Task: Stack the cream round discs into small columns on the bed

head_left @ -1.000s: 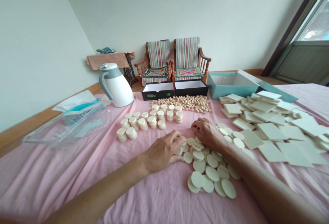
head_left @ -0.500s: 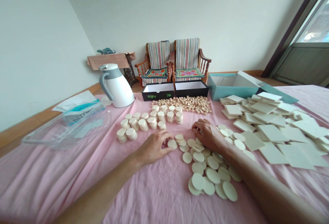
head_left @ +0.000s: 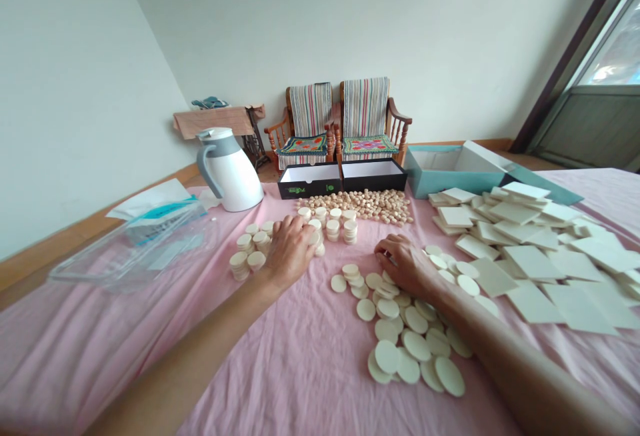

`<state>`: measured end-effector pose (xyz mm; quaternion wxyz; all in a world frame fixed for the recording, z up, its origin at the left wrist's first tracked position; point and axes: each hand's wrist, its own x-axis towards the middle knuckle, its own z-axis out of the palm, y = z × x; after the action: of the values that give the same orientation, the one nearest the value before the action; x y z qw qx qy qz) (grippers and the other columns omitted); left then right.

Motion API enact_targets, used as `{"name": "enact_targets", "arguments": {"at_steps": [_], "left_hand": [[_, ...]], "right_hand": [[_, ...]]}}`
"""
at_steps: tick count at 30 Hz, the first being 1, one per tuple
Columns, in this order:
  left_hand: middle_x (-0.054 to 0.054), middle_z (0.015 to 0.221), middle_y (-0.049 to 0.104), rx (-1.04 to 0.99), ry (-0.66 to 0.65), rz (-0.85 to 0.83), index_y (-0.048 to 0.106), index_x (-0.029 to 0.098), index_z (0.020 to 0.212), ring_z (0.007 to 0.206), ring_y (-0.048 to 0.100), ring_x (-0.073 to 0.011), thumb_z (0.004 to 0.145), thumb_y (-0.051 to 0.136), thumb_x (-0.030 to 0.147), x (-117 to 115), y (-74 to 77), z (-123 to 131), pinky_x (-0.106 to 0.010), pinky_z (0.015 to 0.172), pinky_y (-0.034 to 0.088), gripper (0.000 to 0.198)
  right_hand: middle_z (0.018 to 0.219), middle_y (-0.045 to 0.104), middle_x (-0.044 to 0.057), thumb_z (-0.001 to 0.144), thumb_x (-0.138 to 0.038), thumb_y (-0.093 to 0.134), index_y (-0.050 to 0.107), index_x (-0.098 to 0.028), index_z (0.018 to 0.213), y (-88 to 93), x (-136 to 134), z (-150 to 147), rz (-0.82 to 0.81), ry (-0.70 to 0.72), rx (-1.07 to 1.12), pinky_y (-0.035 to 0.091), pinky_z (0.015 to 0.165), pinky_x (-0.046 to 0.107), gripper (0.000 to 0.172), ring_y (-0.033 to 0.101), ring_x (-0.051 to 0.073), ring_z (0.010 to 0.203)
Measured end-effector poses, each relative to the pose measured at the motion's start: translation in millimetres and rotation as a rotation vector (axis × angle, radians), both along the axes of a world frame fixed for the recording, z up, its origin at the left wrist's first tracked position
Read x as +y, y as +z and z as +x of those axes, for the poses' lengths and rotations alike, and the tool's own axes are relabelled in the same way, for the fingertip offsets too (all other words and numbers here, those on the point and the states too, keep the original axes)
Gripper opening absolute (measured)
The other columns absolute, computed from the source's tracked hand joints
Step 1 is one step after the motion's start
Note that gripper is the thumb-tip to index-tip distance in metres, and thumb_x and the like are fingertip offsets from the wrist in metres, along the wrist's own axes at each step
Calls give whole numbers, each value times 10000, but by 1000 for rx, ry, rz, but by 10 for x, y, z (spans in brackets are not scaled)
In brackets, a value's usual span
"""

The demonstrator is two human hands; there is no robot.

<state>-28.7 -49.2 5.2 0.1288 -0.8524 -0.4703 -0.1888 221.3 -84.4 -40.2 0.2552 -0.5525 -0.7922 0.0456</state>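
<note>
Far left on the pink cloth point(head_left: 280, 369): clear plastic case point(head_left: 107, 259), blue-and-white packet point(head_left: 163, 213) lying over it. Next, white-and-grey thermal jug point(head_left: 235, 176), upright, handle to the left.

Then short stacks of pale round discs point(head_left: 239, 263), grouped in uneven rows. Left hand point(head_left: 291, 249) is over these, palm down, fingers bent beside a stack; part of the group hidden behind it. Whether it grips a disc, cannot tell.

Beyond the stacks, two black open-topped boxes point(head_left: 310, 188) side by side, white inside; small round wooden pieces point(head_left: 370, 206) scattered in front of them. At the wall behind, two wooden armchairs point(head_left: 365, 113) with striped covers.

Right of the stacks, nearer: loose discs point(head_left: 401, 356), overlapping, flat or leaning. Right hand point(head_left: 400, 263) rests at their far edge, fingers curled inward; contents hidden, cannot tell.

Far right: open teal box point(head_left: 453, 184), heap of pale square tiles point(head_left: 530, 263) before it.
</note>
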Motion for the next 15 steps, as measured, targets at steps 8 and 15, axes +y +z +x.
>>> {"name": "enact_targets", "arguments": {"at_steps": [8,15], "left_hand": [[-63,970,571,-124,-131,-21,599,195,949,969,483,-225,857,498,203,-163,-50,40,-392,883,376,137],[-95,1108,546,-186,-486,-298,552,187,1113,1048,482,-234,798,581,472,-567,-192,23,-381,942,391,425]], "right_hand": [[792,610,72,849,-183,444,636,-152,825,32,-13,-5,-10,0,-5,396,731,274,197,543,174,799],[1048,627,124,848,-486,476,612,-167,1072,118,-94,1,-113,-39,-73,386,838,349,413,549,242,995]]}}
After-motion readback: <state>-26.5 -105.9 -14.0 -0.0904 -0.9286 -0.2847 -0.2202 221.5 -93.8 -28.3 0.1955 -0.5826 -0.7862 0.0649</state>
